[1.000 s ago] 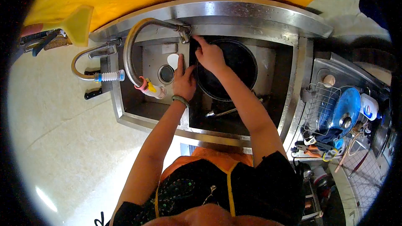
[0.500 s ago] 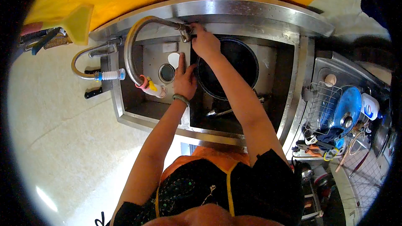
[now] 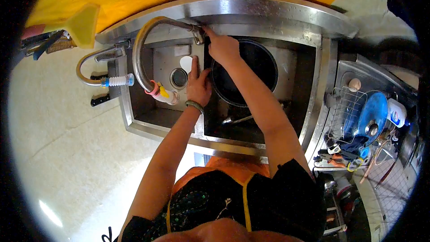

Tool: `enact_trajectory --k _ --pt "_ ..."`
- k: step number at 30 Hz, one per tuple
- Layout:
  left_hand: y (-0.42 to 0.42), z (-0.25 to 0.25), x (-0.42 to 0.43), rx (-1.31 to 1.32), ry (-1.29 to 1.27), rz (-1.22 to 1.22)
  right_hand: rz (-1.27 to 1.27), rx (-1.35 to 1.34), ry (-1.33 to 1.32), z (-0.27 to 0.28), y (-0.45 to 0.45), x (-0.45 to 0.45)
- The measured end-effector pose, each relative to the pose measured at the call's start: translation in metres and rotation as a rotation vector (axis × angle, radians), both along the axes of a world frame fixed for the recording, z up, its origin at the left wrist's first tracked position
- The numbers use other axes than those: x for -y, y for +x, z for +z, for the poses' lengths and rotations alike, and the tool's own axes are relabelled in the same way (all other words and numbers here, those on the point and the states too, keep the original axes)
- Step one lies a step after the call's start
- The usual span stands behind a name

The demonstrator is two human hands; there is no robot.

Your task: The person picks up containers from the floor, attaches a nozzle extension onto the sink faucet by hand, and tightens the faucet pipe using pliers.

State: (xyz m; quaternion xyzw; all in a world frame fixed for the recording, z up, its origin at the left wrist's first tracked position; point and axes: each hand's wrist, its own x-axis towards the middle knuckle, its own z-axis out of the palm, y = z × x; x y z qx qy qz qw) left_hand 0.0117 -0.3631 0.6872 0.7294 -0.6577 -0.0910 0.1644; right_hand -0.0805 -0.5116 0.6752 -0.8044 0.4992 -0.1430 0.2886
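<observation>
My left hand (image 3: 198, 88) rests on the steel divider between the two sink basins. Its index finger stretches forward and its thumb is apart, by the rim of a black pan (image 3: 255, 69) in the right basin. A white oval piece (image 3: 186, 62) lies beside that index finger. My right hand (image 3: 224, 48) is over the pan's far left edge, at the base of the curved faucet (image 3: 139, 54). Its index finger reaches out and touches the faucet body (image 3: 198, 36); the other fingers are mostly hidden under the hand.
The left basin (image 3: 161, 62) has a round drain (image 3: 179, 78), with the faucet's flexible spout (image 3: 165, 95) above. A metal rod (image 3: 237, 119) is near the pan. A second faucet (image 3: 83, 65) and knives (image 3: 100, 100) are at left. A rack (image 3: 345, 116) and blue lid (image 3: 372, 116) stand right.
My right hand has shifted slightly to the right, and its index finger now points more plainly at the faucet base. My left hand has hardly moved.
</observation>
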Motion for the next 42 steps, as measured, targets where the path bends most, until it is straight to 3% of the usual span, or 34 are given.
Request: enact_trajectory --k 9,15,27,35,42 --pt "-0.002 0.000 -0.002 -0.021 0.000 0.011 0.037 -0.101 0.111 0.014 -0.001 -0.001" --pt "-0.005 0.005 0.000 -0.012 -0.007 0.017 -0.001 -0.062 -0.107 -0.002 0.003 -0.002" --pt "-0.007 0.010 0.000 0.005 0.071 0.071 0.002 -0.090 0.008 0.000 0.000 0.004" --pt "-0.004 0.003 -0.002 0.028 -0.014 0.017 0.058 -0.116 -0.033 -0.005 0.001 0.005" --pt "-0.005 0.006 0.000 0.006 0.063 0.060 0.113 -0.094 -0.102 0.003 -0.012 -0.006"
